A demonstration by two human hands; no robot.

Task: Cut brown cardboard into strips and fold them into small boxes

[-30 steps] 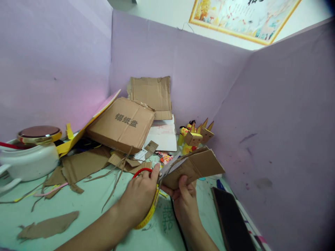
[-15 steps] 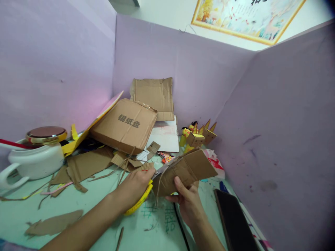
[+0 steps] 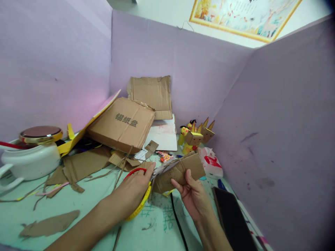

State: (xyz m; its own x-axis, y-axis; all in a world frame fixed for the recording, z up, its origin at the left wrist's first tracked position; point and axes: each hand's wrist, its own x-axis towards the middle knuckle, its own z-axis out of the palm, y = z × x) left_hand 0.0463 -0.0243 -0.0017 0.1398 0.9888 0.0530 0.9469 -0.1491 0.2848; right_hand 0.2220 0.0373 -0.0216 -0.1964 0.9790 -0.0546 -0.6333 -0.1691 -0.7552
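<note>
My left hand (image 3: pixel 136 191) is wrapped round the handles of a pair of scissors (image 3: pixel 142 206), one loop red and the other yellow. Their metal blades reach along the far edge of a piece of brown cardboard (image 3: pixel 183 169); whether they are fully closed is hard to see. My right hand (image 3: pixel 195 198) pinches that cardboard near its right end, thumb on the near face. The piece is held tilted above the green tabletop (image 3: pixel 99 205), and part of its far side is hidden. A thin strip lies along its top edge by the blades.
A flat cardboard box (image 3: pixel 123 123) leans at the back, beside a white sheet (image 3: pixel 163 134). Cardboard scraps (image 3: pixel 86 162) lie on the left near a white pot (image 3: pixel 34 162). Small box-headed figures (image 3: pixel 195 138) stand behind my right hand. A dark phone-like slab (image 3: pixel 231 219) lies right.
The cardboard has turned and shows less of its face. My right hand has shifted its hold toward the right end, and the scissors' red loop is now more visible.
</note>
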